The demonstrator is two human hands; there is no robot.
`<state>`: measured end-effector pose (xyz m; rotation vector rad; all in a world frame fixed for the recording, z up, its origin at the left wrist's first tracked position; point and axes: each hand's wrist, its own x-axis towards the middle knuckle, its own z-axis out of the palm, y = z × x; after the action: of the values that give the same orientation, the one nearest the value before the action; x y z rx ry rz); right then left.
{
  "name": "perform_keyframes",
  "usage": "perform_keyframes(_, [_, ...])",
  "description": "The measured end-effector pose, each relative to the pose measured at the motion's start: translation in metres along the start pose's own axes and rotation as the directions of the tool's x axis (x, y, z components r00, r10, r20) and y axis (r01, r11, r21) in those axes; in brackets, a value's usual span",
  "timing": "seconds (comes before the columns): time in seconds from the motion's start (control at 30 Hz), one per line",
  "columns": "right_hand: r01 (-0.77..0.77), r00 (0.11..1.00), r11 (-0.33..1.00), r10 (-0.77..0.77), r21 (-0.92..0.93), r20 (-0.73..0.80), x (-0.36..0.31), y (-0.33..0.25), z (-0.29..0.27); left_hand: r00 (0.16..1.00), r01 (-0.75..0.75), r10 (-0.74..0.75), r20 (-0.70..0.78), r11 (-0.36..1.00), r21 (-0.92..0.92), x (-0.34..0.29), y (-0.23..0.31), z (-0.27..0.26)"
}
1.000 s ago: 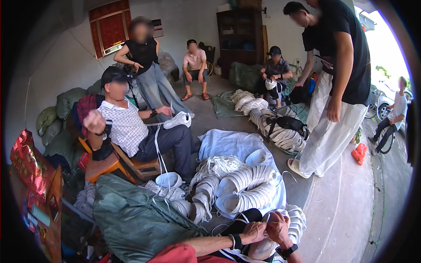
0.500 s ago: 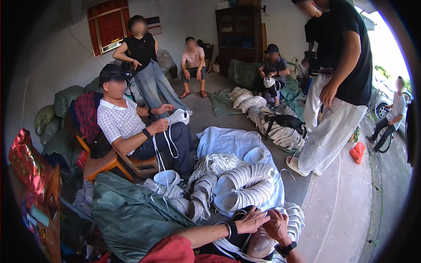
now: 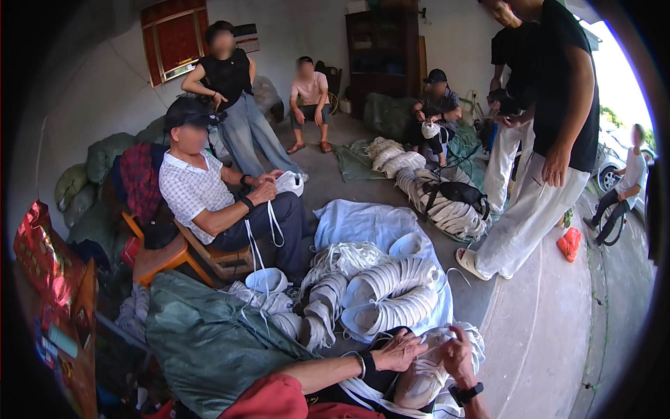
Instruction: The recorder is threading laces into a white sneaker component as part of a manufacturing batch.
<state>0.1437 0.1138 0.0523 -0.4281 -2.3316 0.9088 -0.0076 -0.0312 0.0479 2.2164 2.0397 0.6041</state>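
Note:
My left hand [image 3: 399,351], with a dark band and a light bracelet at its wrist, lies over a white shoe-like fabric piece [image 3: 427,369] in my lap. Its bent fingers press together at the upper edge of that piece. Just to the right, my right hand [image 3: 458,355] is raised off the fabric, fingers bent and apart; no thread or tool can be made out in it. A dark watch is on that wrist. White straps [image 3: 366,397] trail across my lap. Beyond my hands lie nested stacks of white shoe-like pieces [image 3: 401,311].
A light blue cloth [image 3: 349,220] lies under the stacks, and a green sack [image 3: 209,335] is at my left. A seated person [image 3: 202,185] handles a white piece with long straps. Several people stand or sit around. More bundles [image 3: 440,206] lie farther back.
My right hand has lifted up and right, away from my left hand, and its fingers have parted. My left hand stays nearly in place. The seated person's hands have come together at the white piece.

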Motion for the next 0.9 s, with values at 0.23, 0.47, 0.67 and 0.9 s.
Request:
perform_keyframes(0.23, [0.031,1.0,0.999,-0.031,0.038,0.004,-0.02,-0.026,-0.042,0.99,0.056,-0.082,-0.117,0.975,-0.216,0.022,0.04,-0.007])
perform_keyframes(0.47, [-0.146,0.988,0.965,0.128,0.22,0.091,-0.037,-0.015,-0.042,0.991,0.095,-0.13,-0.037,0.867,-0.488,0.033,0.046,-0.003])
perform_keyframes(0.67, [-0.156,0.945,0.984,0.174,-0.086,0.276,-0.037,-0.008,-0.038,0.957,-0.185,0.287,0.046,0.722,-0.666,0.021,0.118,-0.012])
perform_keyframes(0.9, [0.024,0.927,0.914,0.131,-0.405,0.352,-0.013,-0.012,-0.042,0.982,0.135,0.036,0.185,0.551,-0.823,0.023,0.117,0.001])
